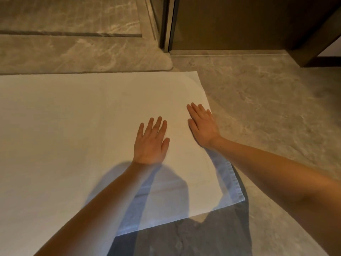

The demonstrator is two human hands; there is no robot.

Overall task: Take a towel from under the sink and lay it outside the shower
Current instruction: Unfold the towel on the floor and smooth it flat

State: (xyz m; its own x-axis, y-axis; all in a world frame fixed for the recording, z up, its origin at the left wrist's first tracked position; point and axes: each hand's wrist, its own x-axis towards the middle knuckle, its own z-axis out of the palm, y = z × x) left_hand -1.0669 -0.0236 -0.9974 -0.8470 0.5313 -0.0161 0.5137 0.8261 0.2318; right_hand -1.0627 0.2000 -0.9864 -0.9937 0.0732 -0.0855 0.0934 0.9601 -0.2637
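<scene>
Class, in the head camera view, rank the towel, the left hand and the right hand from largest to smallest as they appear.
1. towel, by far the largest, spread across the floor.
2. left hand and right hand: they look alike in size, both flat on the towel, so no ranking between them.

So from my end, all I get of the body is two bare forearms coming in from the bottom of the frame, no sleeves anywhere in view. The bare left hand [150, 143] has nothing on it that I can make out: no ring, no watch, no wristband. Same story with the bare right hand [203, 124], plain wrist, plain fingers [193, 109]. Nails look short and unpainted, though it's a bit soft to be sure. Both forearms are slim and smooth, no visible marks or tattoos. The right one gets wide and blurry near the lens at the edge, wide-angle doing its thing.
</scene>
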